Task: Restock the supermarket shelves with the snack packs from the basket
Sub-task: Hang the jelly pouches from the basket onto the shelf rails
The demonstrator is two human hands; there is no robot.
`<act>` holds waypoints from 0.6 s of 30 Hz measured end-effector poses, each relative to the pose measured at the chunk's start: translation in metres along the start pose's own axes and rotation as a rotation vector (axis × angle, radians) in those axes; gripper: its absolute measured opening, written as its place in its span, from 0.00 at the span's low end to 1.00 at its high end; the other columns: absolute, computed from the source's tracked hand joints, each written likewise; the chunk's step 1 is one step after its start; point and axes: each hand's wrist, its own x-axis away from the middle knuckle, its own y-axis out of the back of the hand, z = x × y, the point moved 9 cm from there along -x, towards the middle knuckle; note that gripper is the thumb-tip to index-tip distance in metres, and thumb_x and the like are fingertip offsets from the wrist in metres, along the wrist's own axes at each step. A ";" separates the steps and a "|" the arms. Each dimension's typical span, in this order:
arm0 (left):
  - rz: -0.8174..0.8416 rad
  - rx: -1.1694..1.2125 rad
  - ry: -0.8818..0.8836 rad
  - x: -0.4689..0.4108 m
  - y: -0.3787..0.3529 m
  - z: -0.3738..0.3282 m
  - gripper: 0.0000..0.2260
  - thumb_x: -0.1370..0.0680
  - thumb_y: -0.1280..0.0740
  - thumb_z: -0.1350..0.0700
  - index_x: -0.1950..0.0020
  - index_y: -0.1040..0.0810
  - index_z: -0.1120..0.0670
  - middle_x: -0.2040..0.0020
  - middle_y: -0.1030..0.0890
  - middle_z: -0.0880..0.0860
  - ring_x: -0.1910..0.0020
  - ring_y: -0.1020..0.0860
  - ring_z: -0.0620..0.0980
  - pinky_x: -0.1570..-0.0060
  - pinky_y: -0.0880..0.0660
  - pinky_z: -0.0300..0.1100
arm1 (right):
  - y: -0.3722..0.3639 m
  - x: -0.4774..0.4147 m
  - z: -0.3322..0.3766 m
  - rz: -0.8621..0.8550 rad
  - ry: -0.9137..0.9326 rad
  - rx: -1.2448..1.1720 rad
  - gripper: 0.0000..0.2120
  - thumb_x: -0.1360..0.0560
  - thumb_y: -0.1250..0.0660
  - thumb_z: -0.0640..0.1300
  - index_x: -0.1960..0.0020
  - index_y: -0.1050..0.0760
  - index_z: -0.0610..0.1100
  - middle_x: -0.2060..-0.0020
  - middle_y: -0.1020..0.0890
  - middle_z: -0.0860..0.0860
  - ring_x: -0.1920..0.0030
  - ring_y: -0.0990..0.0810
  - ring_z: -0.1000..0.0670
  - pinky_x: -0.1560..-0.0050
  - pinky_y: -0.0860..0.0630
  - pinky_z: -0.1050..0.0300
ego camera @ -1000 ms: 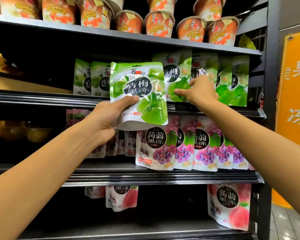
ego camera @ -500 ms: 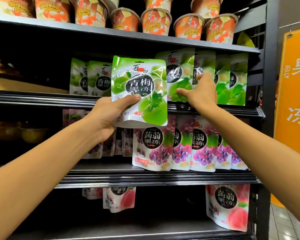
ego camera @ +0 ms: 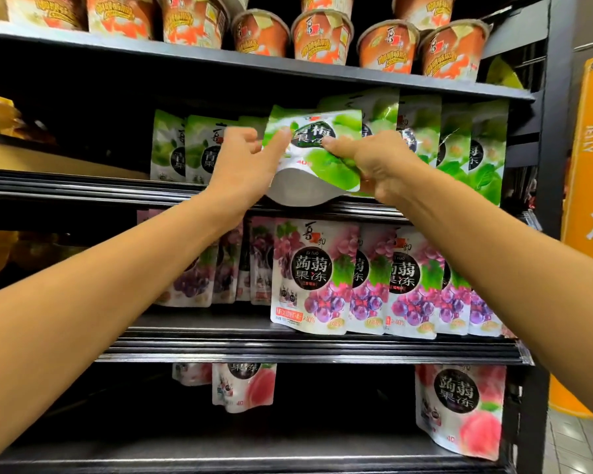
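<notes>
Between both hands, the green pouch tilts back over the shelf lip. The left hand pinches its left edge and the right hand grips its right side. This looks like the placing step; next, stand it upright among the green packs just behind the grip.

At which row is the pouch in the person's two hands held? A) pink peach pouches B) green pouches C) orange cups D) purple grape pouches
B: the left hand and right hand hold a green pouch with its base at the front edge of the shelf where the other green pouches stand.
</notes>
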 end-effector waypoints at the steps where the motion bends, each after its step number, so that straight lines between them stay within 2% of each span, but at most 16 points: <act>1: -0.017 -0.099 -0.108 0.001 0.003 -0.009 0.26 0.21 0.35 0.45 0.32 0.32 0.62 0.42 0.24 0.61 0.52 0.26 0.46 0.53 0.28 0.33 | -0.001 -0.004 0.000 -0.016 -0.005 0.003 0.17 0.29 0.24 0.40 0.43 0.22 0.35 0.56 0.15 0.44 0.72 0.18 0.53 0.75 0.23 0.60; 2: -0.010 -0.176 -0.242 0.005 0.004 -0.021 0.23 0.20 0.36 0.46 0.31 0.33 0.57 0.41 0.30 0.48 0.46 0.28 0.46 0.47 0.30 0.36 | -0.001 -0.008 0.001 -0.039 0.000 0.017 0.18 0.29 0.24 0.39 0.42 0.22 0.35 0.55 0.15 0.43 0.72 0.18 0.52 0.75 0.23 0.60; 4: 0.030 -0.348 -0.466 0.018 -0.003 -0.037 0.16 0.20 0.37 0.48 0.34 0.28 0.53 0.37 0.31 0.50 0.36 0.30 0.48 0.39 0.34 0.38 | 0.000 -0.018 0.006 -0.094 0.035 0.048 0.17 0.30 0.23 0.39 0.45 0.23 0.35 0.58 0.17 0.44 0.71 0.17 0.51 0.76 0.23 0.60; 5: 0.059 -0.439 -0.518 0.022 -0.009 -0.038 0.14 0.20 0.38 0.49 0.36 0.25 0.52 0.34 0.30 0.52 0.33 0.31 0.49 0.36 0.35 0.41 | 0.001 -0.024 0.010 -0.126 0.056 0.062 0.16 0.31 0.22 0.40 0.47 0.23 0.35 0.59 0.18 0.45 0.68 0.17 0.49 0.74 0.22 0.59; 8: 0.158 -0.597 -0.507 0.027 -0.023 -0.029 0.17 0.19 0.39 0.49 0.32 0.27 0.52 0.29 0.30 0.52 0.30 0.31 0.50 0.32 0.33 0.49 | 0.003 -0.037 0.018 -0.218 0.115 0.155 0.19 0.32 0.21 0.45 0.50 0.24 0.36 0.53 0.18 0.44 0.52 0.17 0.43 0.55 0.18 0.47; 10: 0.199 -0.633 -0.467 0.029 -0.028 -0.019 0.20 0.19 0.40 0.49 0.27 0.31 0.52 0.27 0.31 0.51 0.29 0.33 0.50 0.31 0.34 0.49 | 0.004 -0.037 0.021 -0.277 0.170 0.232 0.17 0.32 0.21 0.47 0.53 0.23 0.37 0.51 0.17 0.42 0.49 0.17 0.41 0.48 0.19 0.42; 13: 0.255 -0.689 -0.410 0.031 -0.036 -0.004 0.22 0.18 0.41 0.49 0.25 0.34 0.51 0.23 0.36 0.50 0.25 0.36 0.49 0.27 0.38 0.48 | 0.000 -0.032 0.019 -0.312 0.249 0.338 0.20 0.31 0.23 0.50 0.49 0.20 0.36 0.53 0.16 0.41 0.53 0.17 0.43 0.49 0.20 0.42; 14: 0.271 -0.709 -0.391 0.032 -0.039 0.000 0.22 0.18 0.41 0.49 0.24 0.34 0.50 0.23 0.36 0.51 0.25 0.37 0.50 0.27 0.39 0.48 | -0.001 -0.033 0.016 -0.300 0.254 0.371 0.18 0.30 0.23 0.51 0.51 0.20 0.37 0.56 0.16 0.43 0.56 0.18 0.45 0.50 0.20 0.44; 16: 0.283 -0.728 -0.371 0.034 -0.041 0.005 0.22 0.18 0.41 0.49 0.24 0.35 0.50 0.22 0.37 0.51 0.25 0.37 0.51 0.26 0.40 0.49 | -0.002 -0.033 0.012 -0.247 0.235 0.416 0.16 0.29 0.24 0.51 0.63 0.25 0.40 0.67 0.22 0.47 0.64 0.24 0.47 0.61 0.23 0.50; 18: 0.277 -0.737 -0.385 0.035 -0.042 0.007 0.22 0.18 0.41 0.49 0.24 0.35 0.51 0.22 0.37 0.51 0.25 0.37 0.51 0.25 0.43 0.51 | 0.004 -0.032 0.012 -0.217 0.235 0.459 0.19 0.28 0.25 0.50 0.67 0.30 0.41 0.70 0.30 0.47 0.66 0.29 0.47 0.64 0.28 0.53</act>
